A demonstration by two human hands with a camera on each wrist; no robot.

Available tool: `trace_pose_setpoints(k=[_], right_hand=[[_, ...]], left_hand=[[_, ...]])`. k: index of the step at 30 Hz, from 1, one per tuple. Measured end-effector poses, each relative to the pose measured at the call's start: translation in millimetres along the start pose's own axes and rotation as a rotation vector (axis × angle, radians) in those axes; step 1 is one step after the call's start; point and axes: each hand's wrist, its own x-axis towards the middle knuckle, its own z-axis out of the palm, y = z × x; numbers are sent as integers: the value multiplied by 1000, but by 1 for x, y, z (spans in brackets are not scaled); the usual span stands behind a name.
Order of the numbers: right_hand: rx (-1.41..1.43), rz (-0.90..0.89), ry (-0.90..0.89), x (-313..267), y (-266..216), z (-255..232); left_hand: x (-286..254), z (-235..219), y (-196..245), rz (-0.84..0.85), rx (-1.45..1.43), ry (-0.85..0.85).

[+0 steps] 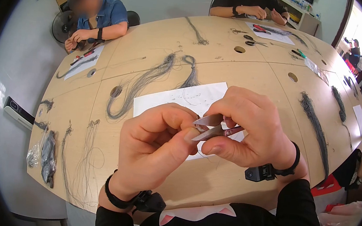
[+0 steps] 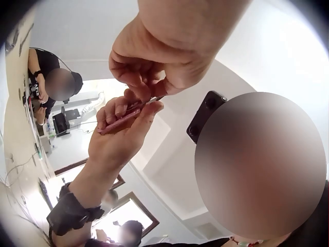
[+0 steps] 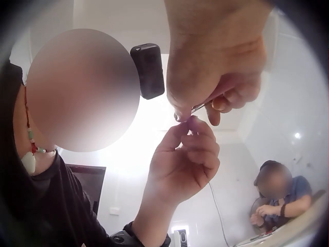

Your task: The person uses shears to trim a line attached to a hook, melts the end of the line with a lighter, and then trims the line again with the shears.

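In the head view my right hand [image 1: 249, 128] grips small metal snips [image 1: 209, 133], their two pointed blades parted and aimed left. My left hand [image 1: 158, 141] pinches something tiny between thumb and forefinger, right at the blade tips; what it is cannot be made out. In the left wrist view the pink handle [image 2: 121, 122] of the snips lies along the fingers of my right hand [image 2: 118, 136]. Both hands are raised over a white sheet [image 1: 156, 98] on the table, fingertips close together.
Bundles of grey strands [image 1: 149, 77] lie behind the sheet, others [image 1: 315, 126] at the right. A plastic bag [image 1: 48, 157] sits at the left edge. Scissors [image 1: 254, 42] lie farther back. Two people sit across the table [image 1: 219, 73], one in a denim shirt [image 1: 114, 13].
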Motion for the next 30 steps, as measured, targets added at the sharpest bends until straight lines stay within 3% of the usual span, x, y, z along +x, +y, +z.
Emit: trace_pose_setpoints(k=[9, 11, 15, 17, 19, 22, 25, 30], right_hand=[[62, 75, 2, 1, -8, -3], [72, 95, 21, -1, -7, 0], [75, 38, 53, -3, -5, 1], [78, 49, 38, -3, -6, -1], [110, 108, -75, -4, -7, -5], [97, 62, 54, -4, -4, 3], [41, 64, 75, -4, -1, 1], [-45, 15, -6, -2, 6, -1]], left_hand=[[4, 3, -5, 145, 281, 42], [6, 0, -7, 320, 556, -13], [6, 2, -9, 286, 538, -7], [4, 4, -9, 189, 397, 32], [4, 5, -10, 164, 347, 36], [3, 4, -9, 129, 261, 39], [2, 5, -6, 101, 149, 58], [1, 2, 0, 68, 1, 88]])
